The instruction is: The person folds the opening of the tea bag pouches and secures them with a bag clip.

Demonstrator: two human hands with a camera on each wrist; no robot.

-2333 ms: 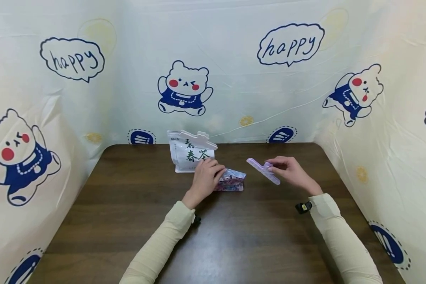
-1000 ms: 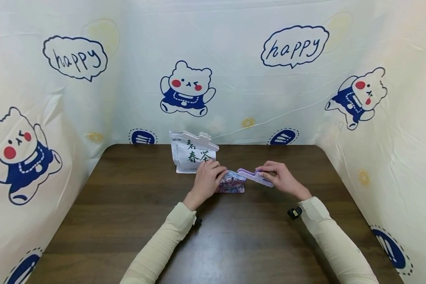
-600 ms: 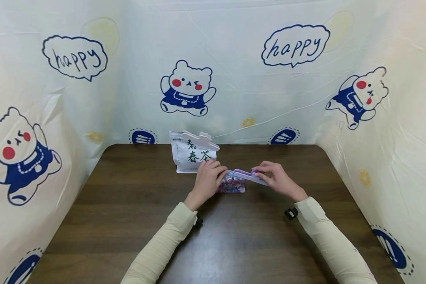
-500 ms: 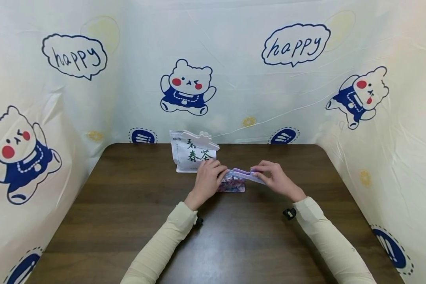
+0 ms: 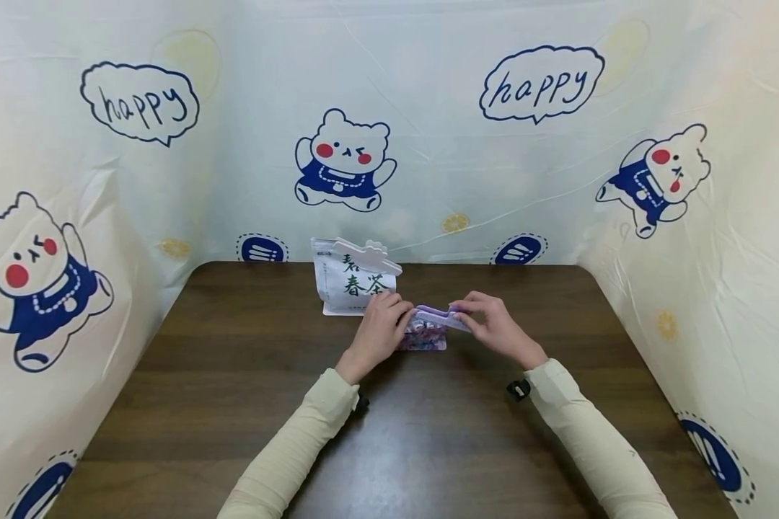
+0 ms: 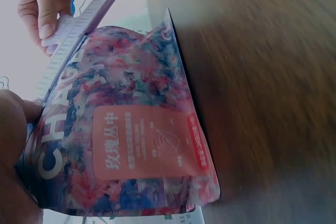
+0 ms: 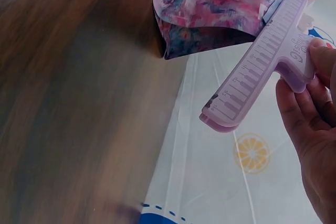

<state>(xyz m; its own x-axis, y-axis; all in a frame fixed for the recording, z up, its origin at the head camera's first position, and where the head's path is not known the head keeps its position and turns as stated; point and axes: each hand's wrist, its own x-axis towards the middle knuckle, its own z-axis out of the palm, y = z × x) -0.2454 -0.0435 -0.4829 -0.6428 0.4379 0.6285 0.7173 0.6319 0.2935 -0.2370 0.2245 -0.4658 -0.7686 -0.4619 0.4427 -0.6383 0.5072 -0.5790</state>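
Observation:
A pouch (image 6: 136, 93) printed in pink and blue, with a pink label, stands on the table. My left hand (image 5: 381, 324) pinches its folded top edge at the left end. My right hand (image 5: 493, 324) squeezes the handle of a purple bag clip (image 7: 257, 61) marked with piano keys, between thumb and fingers. In the left wrist view the clip lies along the pouch's top edge, reaching close to the left fingers; its other end sticks out past the pouch. Just behind my left hand is a white tea pouch (image 5: 337, 288) with green characters, topped by a white clip (image 5: 366, 254).
The brown wooden table (image 5: 234, 404) fills the foreground. A pale curtain (image 5: 428, 158) with printed bears hangs right behind its far edge and along both sides. A small black device (image 5: 518, 390) sits at my right wrist.
My right hand has carried the purple bag clip leftward, from apart on the right to over the pouch's top edge, near my left fingers. The left hand has stayed at the pouch.

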